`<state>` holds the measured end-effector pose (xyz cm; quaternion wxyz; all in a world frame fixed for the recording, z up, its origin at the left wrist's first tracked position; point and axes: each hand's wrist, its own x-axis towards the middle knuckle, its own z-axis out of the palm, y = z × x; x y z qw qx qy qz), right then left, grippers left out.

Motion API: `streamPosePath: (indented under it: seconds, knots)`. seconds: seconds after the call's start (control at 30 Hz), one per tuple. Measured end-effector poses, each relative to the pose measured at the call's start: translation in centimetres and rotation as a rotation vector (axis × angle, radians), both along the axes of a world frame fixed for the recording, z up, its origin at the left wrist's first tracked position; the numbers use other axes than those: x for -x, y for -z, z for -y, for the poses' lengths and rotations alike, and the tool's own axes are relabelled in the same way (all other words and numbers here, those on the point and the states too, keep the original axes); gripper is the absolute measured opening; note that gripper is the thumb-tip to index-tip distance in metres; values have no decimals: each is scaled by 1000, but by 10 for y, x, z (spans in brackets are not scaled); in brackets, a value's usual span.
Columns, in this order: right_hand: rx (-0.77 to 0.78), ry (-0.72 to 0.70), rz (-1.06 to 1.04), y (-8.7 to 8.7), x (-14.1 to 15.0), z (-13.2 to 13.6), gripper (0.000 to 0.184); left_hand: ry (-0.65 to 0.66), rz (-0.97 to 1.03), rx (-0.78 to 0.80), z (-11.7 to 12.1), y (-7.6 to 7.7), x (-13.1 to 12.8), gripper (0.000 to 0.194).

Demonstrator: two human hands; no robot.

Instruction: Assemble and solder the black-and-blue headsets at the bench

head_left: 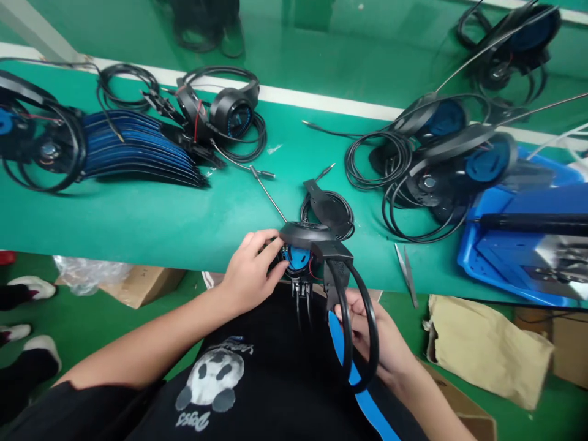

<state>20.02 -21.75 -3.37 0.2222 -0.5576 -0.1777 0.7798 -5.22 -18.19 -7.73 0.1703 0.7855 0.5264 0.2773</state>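
The left hand [250, 272] is curled around a black headset ear cup [305, 234], its fingers bent over the rim. The cup's blue inner side [296, 258] faces the person, with a thin red wire [313, 269] beside it and a small black multi-pronged piece [301, 291] hanging below. The right hand [362, 337] has its fingers closed around a looped black headband [353, 318], and a blue strip [353, 376] trails from it down the front of a black T-shirt [275, 373] (there's a panda print on it). Both hands work at the near edge of the bench [138, 220].

Just beyond them, a second ear cup [327, 205] rests on a coil of black cable [337, 214], close to a thin metal rod [269, 196]. Toward the left end of the bench, a fanned stack of blue-and-black headband parts [142, 147] lies beside a headset [227, 110]. More headsets with coiled cables [436, 165] sit toward the right end, next to a blue plastic tray [487, 260] at the corner. Pointed metal blades [407, 275] lie by the near edge.
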Motion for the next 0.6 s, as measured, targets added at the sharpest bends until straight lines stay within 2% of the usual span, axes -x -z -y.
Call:
streamPosePath:
  seconds: [0.23,0.37,0.6]
  knots:
    - [-14,-118,5,2,8,1,49,-17,8,89,-3,-5,-2,17]
    - [-25,-122,8,2,7,2,47,-21,70,113,-6,-6,-1,14]
    - [3,-82,11,3,7,7,43,-16,35,-25,-3,-1,-4,22]
